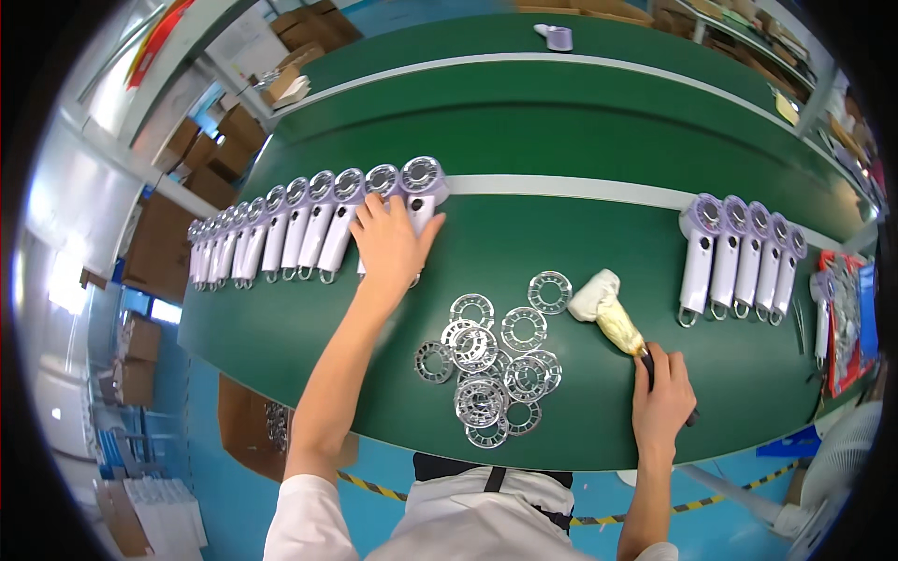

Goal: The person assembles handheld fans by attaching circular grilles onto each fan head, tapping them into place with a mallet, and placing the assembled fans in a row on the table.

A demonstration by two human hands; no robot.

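My left hand (391,241) reaches forward and rests on a lilac-and-white handheld fan (421,192), the right-most unit in a long row of such fans (281,229) lying side by side on the green table (580,150). My right hand (662,388) grips the dark handle of a tool wrapped in a white and yellowish cloth (606,309), its tip lying on the table. Between my hands lies a pile of several silvery round grille rings (491,360).
A second row of several fans (744,257) lies at the right. A red tray (847,323) with parts sits at the far right edge. One lone fan (557,37) lies far back. Cardboard boxes (215,154) stand at the left beyond the table.
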